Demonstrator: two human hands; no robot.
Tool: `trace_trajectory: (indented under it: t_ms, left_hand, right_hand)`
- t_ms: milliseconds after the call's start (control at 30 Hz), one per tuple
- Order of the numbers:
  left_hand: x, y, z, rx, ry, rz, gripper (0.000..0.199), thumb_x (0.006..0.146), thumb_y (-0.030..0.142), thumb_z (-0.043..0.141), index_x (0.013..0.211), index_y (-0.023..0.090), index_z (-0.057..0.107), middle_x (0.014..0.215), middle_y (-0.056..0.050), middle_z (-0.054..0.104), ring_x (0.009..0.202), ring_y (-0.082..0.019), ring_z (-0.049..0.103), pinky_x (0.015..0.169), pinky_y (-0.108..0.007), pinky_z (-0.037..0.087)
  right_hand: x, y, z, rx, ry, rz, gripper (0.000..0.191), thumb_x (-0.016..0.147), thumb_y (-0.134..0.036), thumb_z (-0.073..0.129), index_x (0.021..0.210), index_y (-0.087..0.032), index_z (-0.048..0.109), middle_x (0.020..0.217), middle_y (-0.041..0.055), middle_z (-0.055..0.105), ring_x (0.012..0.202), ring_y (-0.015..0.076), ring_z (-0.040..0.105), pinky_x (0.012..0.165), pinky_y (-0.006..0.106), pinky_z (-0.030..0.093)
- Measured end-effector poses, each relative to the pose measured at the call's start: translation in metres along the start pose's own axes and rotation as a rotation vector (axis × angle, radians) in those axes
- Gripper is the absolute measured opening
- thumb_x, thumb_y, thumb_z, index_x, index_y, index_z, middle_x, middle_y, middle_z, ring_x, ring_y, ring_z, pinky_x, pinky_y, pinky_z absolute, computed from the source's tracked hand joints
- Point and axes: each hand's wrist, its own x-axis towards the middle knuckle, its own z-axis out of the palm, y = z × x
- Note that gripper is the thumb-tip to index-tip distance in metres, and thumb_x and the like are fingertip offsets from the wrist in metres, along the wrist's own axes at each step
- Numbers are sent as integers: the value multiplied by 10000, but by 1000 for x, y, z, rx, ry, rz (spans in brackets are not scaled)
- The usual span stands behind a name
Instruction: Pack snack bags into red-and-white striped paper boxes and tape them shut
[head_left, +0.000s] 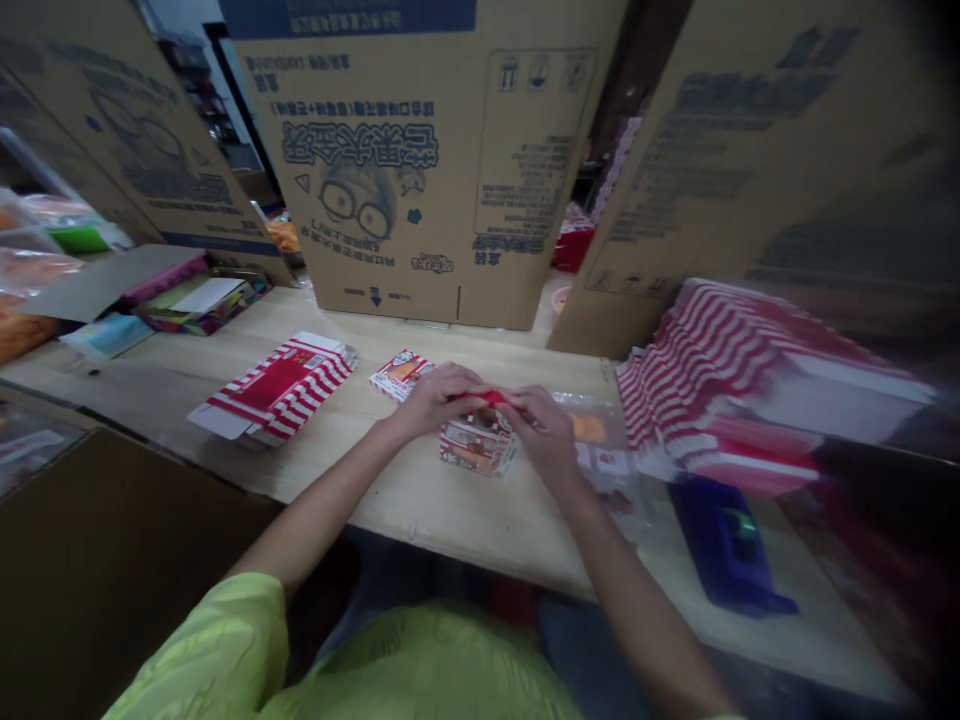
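A small red-and-white printed carton (476, 450) stands on the wooden table in front of me. My left hand (441, 398) is closed at the carton's upper left, with its fingertips pinching the red top edge. On the other side, my right hand (546, 425) grips the same red edge, its thumb and fingers pressed together. The fingertips of both hands nearly meet over the top and hide part of it. Just behind my left hand lies another small printed carton (401, 374). Clear plastic packets with orange contents (589, 428) lie beside my right hand.
Red-striped flattened boxes lie in a pile (274, 385) at left and a tall stack (720, 380) at right. A blue tape dispenser (724, 545) sits at front right. Large cardboard boxes (420, 270) wall off the back. An open brown carton (127, 560) stands at lower left.
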Motion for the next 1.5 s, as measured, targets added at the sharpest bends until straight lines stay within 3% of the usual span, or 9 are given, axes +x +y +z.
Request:
trace_trajectory:
  t_ms: [100, 200, 367, 500, 600, 800, 1000, 1233, 1500]
  left_hand:
    - [0, 6, -5, -5, -67, 38, 214, 838, 262, 618, 1036, 213, 683, 1015, -92, 701, 927, -176, 640, 822, -349, 471]
    - [-3, 11, -6, 17, -59, 44, 210, 840, 256, 616, 1035, 216, 685, 993, -88, 712, 908, -178, 644, 799, -346, 480]
    - [-5, 12, -2, 14, -9, 31, 171, 842, 265, 613, 980, 232, 709, 941, -68, 722, 882, -177, 642, 771, -332, 489]
    - [-4, 9, 1, -60, -18, -19, 165, 828, 278, 627, 960, 253, 721, 923, -57, 721, 877, -186, 639, 772, -346, 504]
    - [-2, 7, 2, -81, -17, -67, 161, 820, 294, 631, 945, 266, 727, 917, -52, 722, 878, -196, 638, 772, -359, 514]
    - [-5, 4, 3, -96, -26, -101, 164, 806, 297, 647, 947, 279, 728, 939, -40, 719, 894, -196, 632, 792, -359, 513]
    - [-5, 6, 3, -99, -25, -118, 160, 804, 290, 652, 942, 269, 731, 949, -42, 717, 898, -194, 633, 796, -355, 501]
    - [-4, 6, 5, -115, -6, -154, 174, 796, 333, 656, 938, 266, 732, 939, -48, 716, 892, -198, 630, 799, -375, 507]
    - [-2, 5, 7, -139, 14, -215, 185, 771, 387, 672, 892, 262, 737, 918, -41, 716, 877, -199, 638, 816, -381, 521]
  right_hand:
    - [-3, -9, -4, 32, -51, 46, 91, 872, -284, 578, 918, -240, 644, 915, 33, 644, 890, 173, 596, 784, 331, 481]
    - [-13, -13, -26, -46, -20, 206, 202, 879, -351, 550, 1029, -238, 625, 1023, 50, 642, 970, 190, 578, 853, 355, 456]
    - [-81, 1, -125, -400, 389, 559, 281, 858, -419, 502, 965, -188, 621, 921, 62, 614, 852, 200, 552, 776, 352, 444]
    - [-157, 9, -210, -798, 406, 774, 301, 795, -401, 472, 845, -150, 631, 835, 118, 583, 874, 264, 507, 837, 430, 390]
    - [-192, 12, -242, -777, 396, 1027, 243, 699, -385, 529, 718, -166, 630, 736, 119, 587, 826, 282, 520, 820, 440, 386]
    - [-191, 18, -247, -513, 397, 1195, 188, 538, -389, 651, 518, -206, 613, 559, 56, 601, 626, 223, 548, 640, 342, 422]
    - [-188, 21, -241, -237, 588, 1255, 285, 450, -434, 697, 552, -194, 581, 542, 13, 572, 544, 164, 523, 499, 291, 428]
    - [-211, 10, -222, 26, 859, 1153, 471, 362, -516, 783, 593, -197, 525, 647, -11, 565, 592, 124, 556, 569, 282, 535]
    - [-233, 10, -199, 108, 984, 1110, 484, 325, -474, 832, 593, -192, 545, 612, -14, 577, 567, 135, 574, 573, 306, 554]
